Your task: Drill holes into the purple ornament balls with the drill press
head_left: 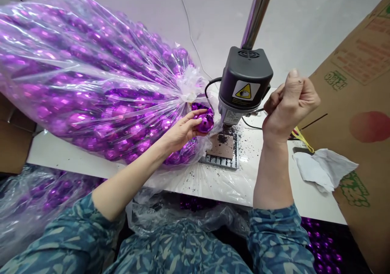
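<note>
A shiny purple faceted ball is pinched in my left hand, between thumb and fingers, beside the mouth of a large clear bag filled with similar balls. My right hand is raised and closed into a fist. A thin lever on the side of the small bench drill press runs into its fingers; the gripped end is hidden. Below the drill head, a brown board lies on a slotted metal base, with dark purple shavings scattered over and around it.
A tall cardboard box stands at the right, near a crumpled white cloth and a yellow-handled tool. The drill's metal column rises toward the wall. More purple balls are below the white table.
</note>
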The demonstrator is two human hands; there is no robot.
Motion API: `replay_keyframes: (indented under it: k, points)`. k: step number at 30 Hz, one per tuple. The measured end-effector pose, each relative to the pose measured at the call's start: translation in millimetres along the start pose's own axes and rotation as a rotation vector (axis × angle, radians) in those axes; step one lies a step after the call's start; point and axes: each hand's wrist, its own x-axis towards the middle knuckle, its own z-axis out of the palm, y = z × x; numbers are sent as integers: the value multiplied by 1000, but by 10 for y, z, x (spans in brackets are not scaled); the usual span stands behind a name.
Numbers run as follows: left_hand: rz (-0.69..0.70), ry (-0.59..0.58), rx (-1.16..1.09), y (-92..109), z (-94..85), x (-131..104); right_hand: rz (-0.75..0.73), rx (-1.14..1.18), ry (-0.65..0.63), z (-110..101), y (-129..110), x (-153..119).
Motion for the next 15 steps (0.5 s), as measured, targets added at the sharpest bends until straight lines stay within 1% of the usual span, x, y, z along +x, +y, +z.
replay_keyframes:
  k: [2,5,8,11,13,15]
  points:
    - [-63,0,-101,-21,7,-32,10,6,10,6,-11,5]
    - [-118,13,-170,-39,18,-44,6,-34,12,11,-24,11]
    - [-133,35,-202,-56,40,-53,2,-115,8,7,-24,12]
    - [-130,41,-227,-102,102,-130,15,-109,17,4,-22,11]
    - [-177,-12,-248,-174,186,-246,25,-54,19,10,-34,12]
    - [-288,-125,-301,-296,305,-397,22,20,31,21,-60,14]
